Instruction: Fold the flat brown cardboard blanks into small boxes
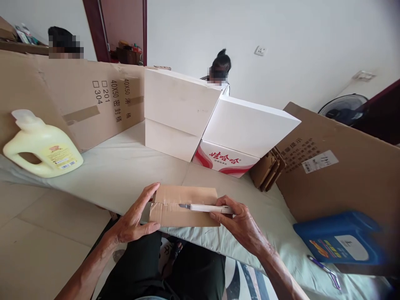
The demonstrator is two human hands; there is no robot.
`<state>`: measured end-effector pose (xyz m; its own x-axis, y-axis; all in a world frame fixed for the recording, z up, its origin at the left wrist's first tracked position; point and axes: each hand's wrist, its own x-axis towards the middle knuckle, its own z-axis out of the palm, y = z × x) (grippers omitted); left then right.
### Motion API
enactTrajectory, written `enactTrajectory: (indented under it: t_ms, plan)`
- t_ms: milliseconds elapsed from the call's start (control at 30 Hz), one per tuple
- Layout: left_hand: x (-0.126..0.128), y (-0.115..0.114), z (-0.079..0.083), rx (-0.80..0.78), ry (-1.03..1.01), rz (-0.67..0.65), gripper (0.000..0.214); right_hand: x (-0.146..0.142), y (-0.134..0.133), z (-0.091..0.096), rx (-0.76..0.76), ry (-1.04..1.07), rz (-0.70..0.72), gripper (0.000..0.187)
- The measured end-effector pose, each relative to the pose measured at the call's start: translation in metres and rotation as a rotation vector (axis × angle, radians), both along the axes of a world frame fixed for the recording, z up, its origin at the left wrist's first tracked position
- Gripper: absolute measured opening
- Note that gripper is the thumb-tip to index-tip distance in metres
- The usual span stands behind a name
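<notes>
A small brown cardboard box [184, 206] lies at the near edge of a cloth-covered table [125, 166], in front of my lap. My left hand [136, 218] grips its left end, thumb under and fingers curled round the side. My right hand [240, 223] holds a white utility knife [208, 208] in a pinch. The blade tip rests on the box's top seam near the middle, pointing left.
A pale yellow detergent jug [42, 148] stands at the left. White boxes [184, 110] and a red-printed carton [225, 160] sit behind. Large cardboard sheets [343, 166] wall the table. A blue canister [340, 239] and a purple tool [325, 271] lie at right. Two other people are behind the cardboard.
</notes>
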<state>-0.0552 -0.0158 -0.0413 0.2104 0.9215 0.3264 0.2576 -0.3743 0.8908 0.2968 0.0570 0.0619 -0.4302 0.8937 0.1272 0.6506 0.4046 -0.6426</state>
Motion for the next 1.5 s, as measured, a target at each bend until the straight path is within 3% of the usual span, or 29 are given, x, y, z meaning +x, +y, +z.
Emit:
enactTrajectory:
  t_ms: [133,200,433,533,700,933,1300,1500]
  plan:
    - [0.002,0.001,0.001,0.003,-0.015,0.025,0.097,-0.003,0.001,0.012,0.277,-0.198,0.151,0.029]
    - [0.003,0.0,0.004,-0.024,-0.014,0.034,0.099,-0.004,0.002,0.015,0.347,-0.247,0.228,0.032]
    - [0.005,-0.005,0.011,-0.069,-0.025,0.038,0.104,-0.014,0.004,0.021,0.234,-0.283,0.37,0.035]
    - [0.006,-0.006,0.01,-0.075,-0.048,0.056,0.103,-0.026,0.006,0.029,0.213,-0.272,0.477,0.041]
    - [0.008,-0.008,0.012,-0.082,-0.059,0.068,0.105,-0.049,0.006,0.04,0.178,-0.274,0.535,0.039]
    - [0.008,-0.009,0.014,-0.085,-0.083,0.048,0.107,-0.063,0.01,0.043,0.272,-0.313,0.576,0.041]
    - [0.01,-0.01,0.017,-0.09,-0.083,0.037,0.107,-0.066,0.005,0.052,0.236,-0.375,0.595,0.041]
    - [0.008,-0.009,0.02,-0.092,-0.069,0.054,0.105,-0.074,0.007,0.056,0.357,-0.444,0.627,0.044]
